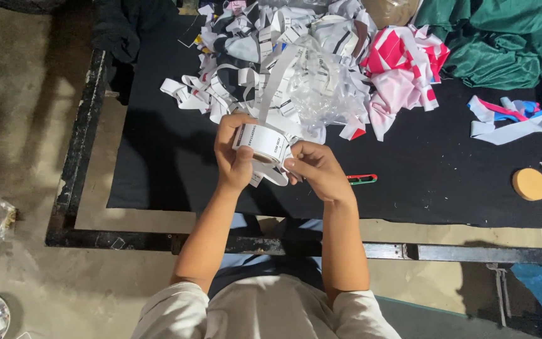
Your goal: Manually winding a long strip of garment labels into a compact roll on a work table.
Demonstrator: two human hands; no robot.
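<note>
Table edge: the black mat (177, 169) ends just below the hands, with a bare strip of board and a dark metal frame (83, 125) along the left and near sides.
Open room: the mat left of the hands and between the hands and the far right is bare; the heap of white paper strips (271, 69) crowds the far side.
Roll: one white label roll (262, 143) sits between both hands, above the mat's near edge, its loose tape running up into the heap.
Left hand (233, 154): closed on the roll's left side, thumb on its face.
Right hand (315, 171): fingers curled on the roll's right side, pinching it.
Near right hand: one small red and green tool (362, 179) lies just beside it on the mat.
Further right: one round tan disc (529, 184), one pink and white cloth (403, 63), one green cloth (497, 37).
</note>
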